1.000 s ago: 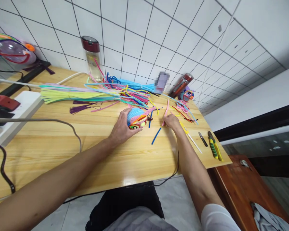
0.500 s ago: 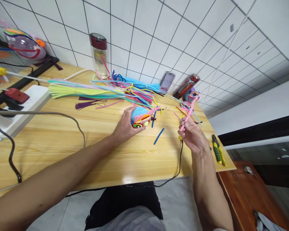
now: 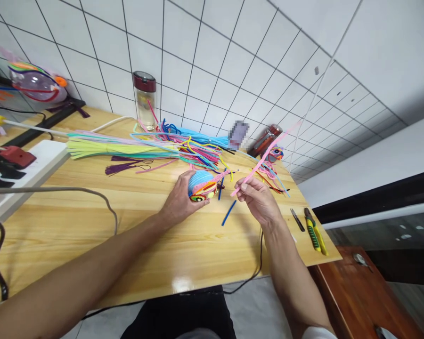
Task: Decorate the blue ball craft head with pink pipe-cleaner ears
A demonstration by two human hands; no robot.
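My left hand is wrapped round a small ball-shaped craft figure made of blue, pink and orange pipe cleaners, resting on the wooden table. My right hand pinches the low end of a long pink pipe cleaner, which slants up and to the right above the table. A short blue pipe cleaner piece lies on the table between my hands.
A heap of coloured pipe cleaners lies at the back, by a glass bottle. A second small figure and a red bottle are at far right. Green-handled pliers and small scissors lie near the right edge. Cables and a white power strip are at left.
My right hand picked the pink pipe cleaner off the table, lifted it, and has now moved left toward the figure. My left hand kept hold of the figure.
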